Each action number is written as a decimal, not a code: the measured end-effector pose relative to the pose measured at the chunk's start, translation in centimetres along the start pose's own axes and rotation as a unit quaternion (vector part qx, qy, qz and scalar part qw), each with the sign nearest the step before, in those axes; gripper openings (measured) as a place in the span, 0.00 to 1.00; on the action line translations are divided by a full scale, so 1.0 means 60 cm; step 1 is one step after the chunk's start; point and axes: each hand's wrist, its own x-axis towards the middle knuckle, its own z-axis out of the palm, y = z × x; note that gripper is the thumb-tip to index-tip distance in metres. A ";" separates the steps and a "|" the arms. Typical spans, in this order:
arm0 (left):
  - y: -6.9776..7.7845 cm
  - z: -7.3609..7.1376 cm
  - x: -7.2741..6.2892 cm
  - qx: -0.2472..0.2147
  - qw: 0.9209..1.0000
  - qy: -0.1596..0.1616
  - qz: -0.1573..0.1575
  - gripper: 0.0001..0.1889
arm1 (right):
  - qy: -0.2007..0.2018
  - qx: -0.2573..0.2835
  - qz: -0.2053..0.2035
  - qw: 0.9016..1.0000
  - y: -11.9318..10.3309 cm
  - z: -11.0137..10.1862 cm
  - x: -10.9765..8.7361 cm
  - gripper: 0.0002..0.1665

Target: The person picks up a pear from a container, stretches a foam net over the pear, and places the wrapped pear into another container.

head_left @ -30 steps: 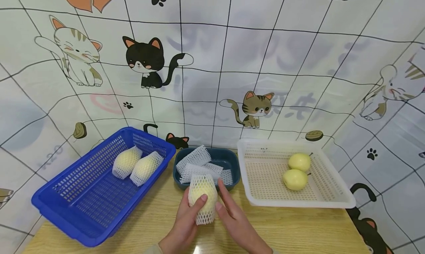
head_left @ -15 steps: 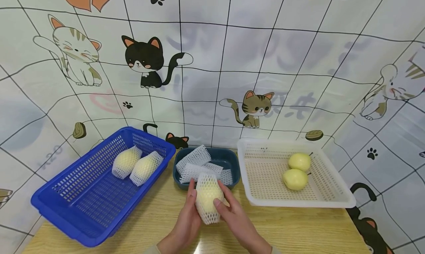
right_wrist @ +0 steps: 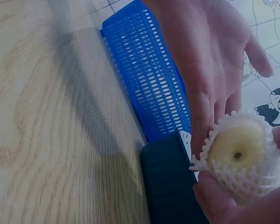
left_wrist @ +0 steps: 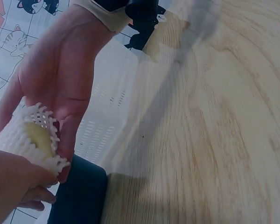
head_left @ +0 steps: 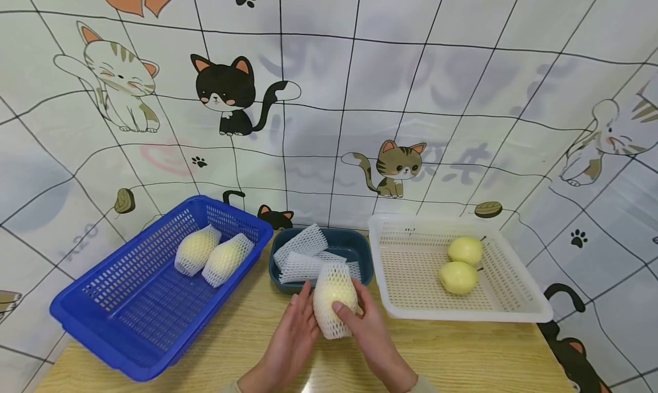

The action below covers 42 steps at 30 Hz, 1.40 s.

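Observation:
A pale yellow pear (head_left: 328, 293) in a white foam net sleeve (head_left: 335, 329) is held up over the table front. My right hand (head_left: 374, 335) grips it, thumb across the near face and fingers round the right side. My left hand (head_left: 292, 335) lies along its left side, palm turned to it and fingers fairly straight. In the right wrist view, the pear's bare end (right_wrist: 238, 151) with its dark spot shows in the net's mouth. The left wrist view shows a patch of bare pear (left_wrist: 38, 137) through the net's opening.
A blue basket (head_left: 118, 307) at left contains two netted pears (head_left: 226, 260). Behind my hands, a dark teal bin (head_left: 352, 245) holds several foam nets (head_left: 300, 247). Two bare pears (head_left: 458, 277) lie in a white basket (head_left: 406, 293) at right. Cat-print sheeting (head_left: 308, 136) backs the wooden table (head_left: 236, 330).
The netted pear has shifted rightward. The left hand's thumb has come off its front and that hand's grip has loosened, while the right hand has closed round it.

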 end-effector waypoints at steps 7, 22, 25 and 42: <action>-0.003 -0.005 0.001 0.026 0.999 0.039 -0.012 0.39 | -0.007 0.006 -0.024 1.000 0.003 -0.005 0.000 0.46; -0.011 -0.005 0.016 0.020 0.989 0.146 -0.027 0.40 | -0.088 -0.051 -0.088 0.991 -0.019 -0.012 -0.029 0.33; -0.017 -0.006 0.018 0.035 0.984 0.174 -0.032 0.40 | -0.079 -0.066 -0.102 0.989 -0.019 -0.012 -0.032 0.30; 0.053 -0.001 -0.030 0.291 0.908 0.298 0.053 0.45 | 0.004 -0.227 -0.191 0.955 0.001 -0.045 -0.027 0.28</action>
